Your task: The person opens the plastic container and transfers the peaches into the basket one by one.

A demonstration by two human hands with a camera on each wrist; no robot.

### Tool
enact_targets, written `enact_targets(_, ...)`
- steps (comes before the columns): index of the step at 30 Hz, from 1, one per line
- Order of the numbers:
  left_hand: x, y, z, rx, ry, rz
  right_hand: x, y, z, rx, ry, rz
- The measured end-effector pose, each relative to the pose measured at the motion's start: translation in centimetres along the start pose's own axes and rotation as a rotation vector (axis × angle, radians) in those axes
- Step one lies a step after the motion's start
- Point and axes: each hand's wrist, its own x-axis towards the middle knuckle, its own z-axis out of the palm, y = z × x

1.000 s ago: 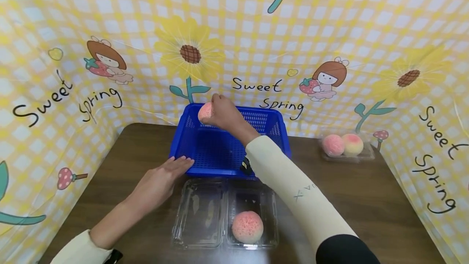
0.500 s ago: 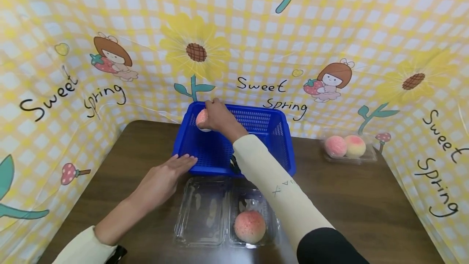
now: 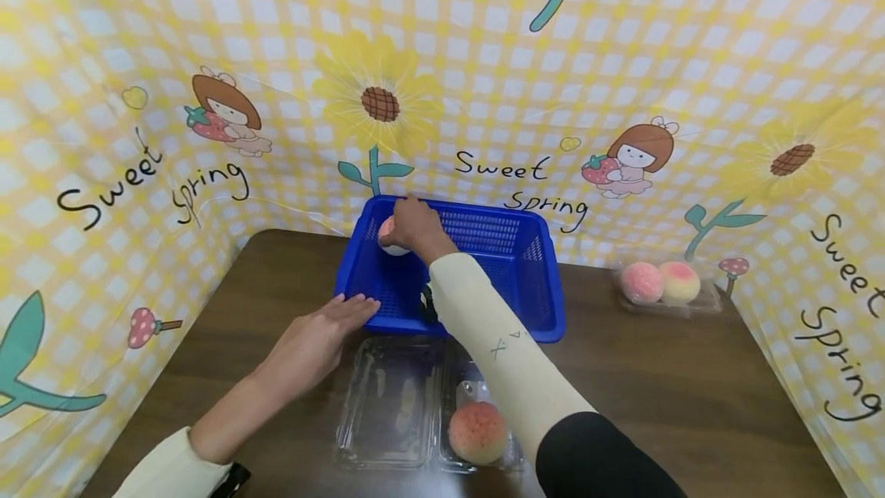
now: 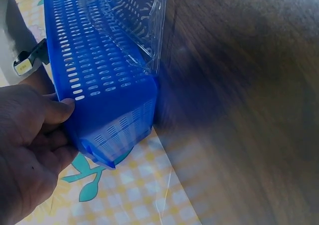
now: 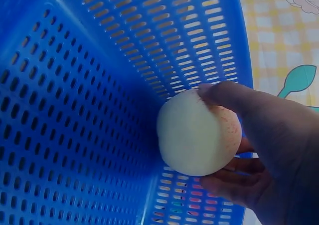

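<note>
A pink-and-cream peach (image 5: pixel 192 132) is in my right hand (image 3: pixel 415 229), fingers and thumb curled round its sides. It is down inside the blue plastic basket (image 3: pixel 556 290), at the far left corner by the perforated walls. My left hand (image 3: pixel 325 336) grips the basket's rim at the near left corner, with the thumb (image 4: pixel 61 111) against the outer wall. In front of the basket lies an opened clear plastic clamshell box (image 3: pixel 394 406). Another peach (image 3: pixel 478 433) sits in its right half, partly overlapped by my right sleeve.
At the right back of the dark wooden table (image 3: pixel 664 390), a second clear box (image 3: pixel 705 298) holds two peaches (image 3: pixel 641 283). A yellow checked cloth (image 3: pixel 498 83) with cartoon prints hangs behind and at both sides.
My right hand has lowered the peach from above the rim into the basket's far left corner. My left hand stays on the rim. The head view has shifted slightly.
</note>
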Motion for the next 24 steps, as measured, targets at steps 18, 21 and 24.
enact_targets(18,0.36,-0.10,-0.17,0.020,0.025,-0.001,0.10,0.43,0.09,0.129,-0.131,0.055)
enact_targets(21,0.37,-0.01,-0.12,0.020,0.016,-0.001,0.01,0.34,0.15,0.120,-0.144,0.075)
enact_targets(24,0.06,0.02,-0.07,0.022,0.004,-0.012,-0.16,0.00,0.13,0.096,-0.157,0.084)
